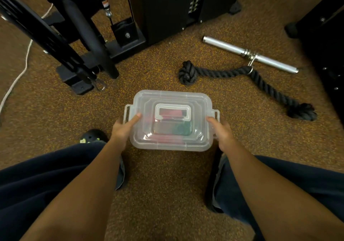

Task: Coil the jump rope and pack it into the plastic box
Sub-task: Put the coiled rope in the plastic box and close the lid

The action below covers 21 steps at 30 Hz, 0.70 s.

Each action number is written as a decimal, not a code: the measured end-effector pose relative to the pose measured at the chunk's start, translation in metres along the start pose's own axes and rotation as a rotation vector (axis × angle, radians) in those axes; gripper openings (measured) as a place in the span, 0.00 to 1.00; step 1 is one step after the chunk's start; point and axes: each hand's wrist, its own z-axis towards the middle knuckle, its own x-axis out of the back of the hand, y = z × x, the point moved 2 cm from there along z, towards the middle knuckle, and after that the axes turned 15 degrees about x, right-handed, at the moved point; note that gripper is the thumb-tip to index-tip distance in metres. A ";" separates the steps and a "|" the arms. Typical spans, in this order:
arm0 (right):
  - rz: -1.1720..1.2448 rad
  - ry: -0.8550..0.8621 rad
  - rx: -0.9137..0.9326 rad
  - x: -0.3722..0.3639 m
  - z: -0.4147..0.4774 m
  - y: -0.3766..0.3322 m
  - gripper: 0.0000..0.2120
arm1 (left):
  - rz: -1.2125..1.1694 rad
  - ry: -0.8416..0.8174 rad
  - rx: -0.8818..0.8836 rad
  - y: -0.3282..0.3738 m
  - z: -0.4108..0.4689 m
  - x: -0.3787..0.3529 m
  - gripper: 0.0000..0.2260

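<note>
Speckled brown gym floor underfoot. The left hand and right hand grip the lidded plastic box at its nine and three o'clock ends, and red and green shapes show dimly through the lid. Beyond, toward one o'clock, lie a black knotted rope and a metal bar.

Speckled brown floor; black weight machine at twelve o'clock, thick black knotted rope and silver bar at two o'clock.
</note>
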 end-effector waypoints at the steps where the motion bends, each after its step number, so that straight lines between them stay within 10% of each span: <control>1: -0.053 0.020 0.058 0.000 0.000 -0.002 0.34 | 0.029 0.076 -0.086 0.001 -0.001 -0.002 0.36; 21: -0.689 0.135 0.343 -0.018 -0.018 -0.014 0.24 | 0.339 0.426 -0.508 0.001 -0.031 -0.024 0.18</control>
